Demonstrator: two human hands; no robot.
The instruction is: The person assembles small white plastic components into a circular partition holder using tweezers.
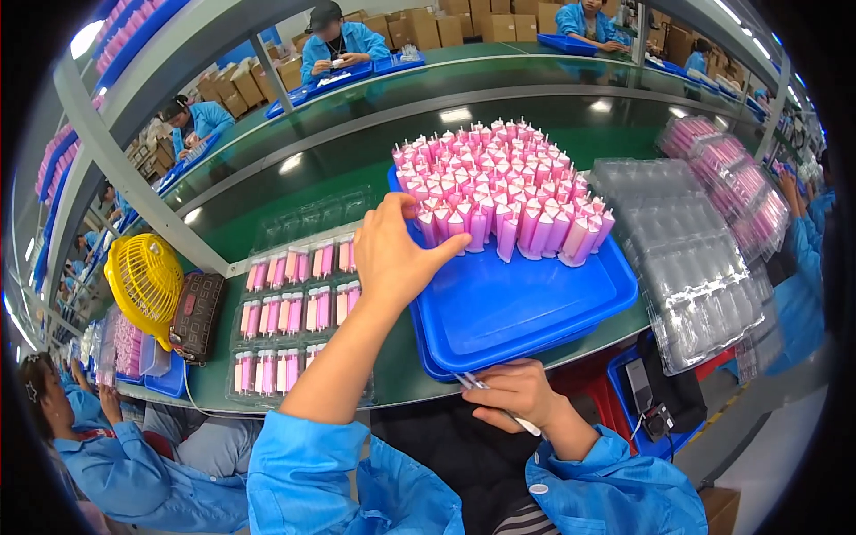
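Note:
My left hand (401, 254) reaches over the left side of a blue tray (526, 312), thumb and fingers apart, with nothing seen between them. Just beyond its fingertips stand many pink tubes with pale, pointed tops (499, 192), packed upright in the tray's far part. Below the tray's front edge, my right hand (522, 392) is closed around slim tweezers (473, 382), whose two prongs point up and left. A clear blister tray (294, 312) left of my left forearm holds rows of pink-and-peach pieces; the forearm hides part of it.
Stacked clear blister trays (687, 267) stand to the right, with filled packs (731, 178) behind. A yellow fan (144, 281) and a brown case (198, 316) are at the left. A blue bin (655, 446) with devices sits low right. Co-workers in blue sit around the green bench (339, 183).

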